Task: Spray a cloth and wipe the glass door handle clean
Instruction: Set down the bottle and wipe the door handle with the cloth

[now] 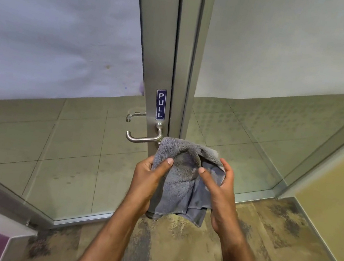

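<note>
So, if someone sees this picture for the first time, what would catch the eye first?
Probably the grey cloth in the centre, bunched and held by both hands, the left hand and the right hand. Just above it, the steel lever handle sticks out from the metal door frame, under a blue PULL sticker.

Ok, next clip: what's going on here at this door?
A person stands at a glass door holding a grey cloth in both hands. The left hand grips its left edge, thumb on top; the right hand holds the right side. The cloth sits just in front of the metal lever handle, below a blue PULL sign. Wiping has not started, and no spray bottle shows in view.
</note>
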`<control>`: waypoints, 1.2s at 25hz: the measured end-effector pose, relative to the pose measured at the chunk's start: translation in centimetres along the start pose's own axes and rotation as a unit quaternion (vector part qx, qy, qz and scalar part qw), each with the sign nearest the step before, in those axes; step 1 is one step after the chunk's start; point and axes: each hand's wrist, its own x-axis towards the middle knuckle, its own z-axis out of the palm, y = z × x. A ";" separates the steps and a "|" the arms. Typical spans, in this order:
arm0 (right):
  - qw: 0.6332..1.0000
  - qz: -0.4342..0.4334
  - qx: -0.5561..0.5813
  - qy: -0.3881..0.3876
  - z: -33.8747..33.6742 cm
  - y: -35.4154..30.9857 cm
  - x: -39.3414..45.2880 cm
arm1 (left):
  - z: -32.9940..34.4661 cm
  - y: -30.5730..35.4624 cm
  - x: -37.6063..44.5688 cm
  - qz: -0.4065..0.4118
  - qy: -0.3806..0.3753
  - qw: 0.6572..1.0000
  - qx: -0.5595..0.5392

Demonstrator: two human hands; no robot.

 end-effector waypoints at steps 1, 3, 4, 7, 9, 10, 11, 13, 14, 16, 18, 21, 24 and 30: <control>0.999 -0.033 -0.025 0.032 -0.2 -0.3 -0.5 | 0.2 0.1 -0.4 -0.014 -0.003 1.000 -0.026; 0.990 -0.096 -0.069 0.076 -0.9 -0.5 -1.0 | 0.4 0.2 -1.0 -0.038 0.002 0.998 -0.059; 0.985 -0.120 -0.093 0.080 -1.1 -0.6 -1.2 | 0.5 0.1 -1.3 -0.048 0.004 0.997 -0.067; 0.974 -0.154 -0.155 0.058 -1.4 -0.8 -1.9 | 0.9 -0.1 -2.0 -0.056 -0.002 0.995 -0.079; 0.975 -0.143 -0.167 0.044 -1.1 -1.3 -2.5 | 1.0 0.0 -2.6 -0.043 -0.018 0.996 -0.076; 0.977 -0.129 -0.169 0.030 -0.8 -1.6 -2.7 | 1.1 0.0 -2.8 -0.035 -0.029 0.996 -0.074; 0.978 -0.114 -0.173 0.018 -0.7 -1.7 -2.7 | 1.2 0.0 -3.0 -0.029 -0.040 0.996 -0.070; 0.978 -0.111 -0.176 0.011 -0.4 -1.9 -2.8 | 1.1 -0.1 -3.3 -0.023 -0.052 0.997 -0.058; 0.979 -0.121 -0.163 0.013 -0.5 -2.0 -2.7 | 1.1 -0.2 -3.4 -0.024 -0.054 0.997 -0.051; 0.987 -0.121 -0.104 -0.005 -0.6 -2.1 -2.5 | 0.9 -0.1 -3.6 -0.033 -0.058 0.997 -0.034; 0.997 -0.066 -0.001 -0.036 -0.8 -2.1 -2.5 | 0.6 0.1 -3.7 -0.057 -0.083 0.995 -0.017; 0.995 0.009 0.094 -0.032 -1.0 -2.3 -2.5 | 0.2 0.3 -4.1 -0.089 -0.110 0.990 0.015; 0.997 -0.007 0.078 -0.020 -1.4 -2.3 -2.4 | 0.5 0.4 -4.5 -0.057 -0.095 0.994 0.022; 0.999 -0.037 0.019 -0.011 -2.6 -1.3 -2.3 | 1.5 1.0 -4.4 0.037 -0.072 0.997 -0.003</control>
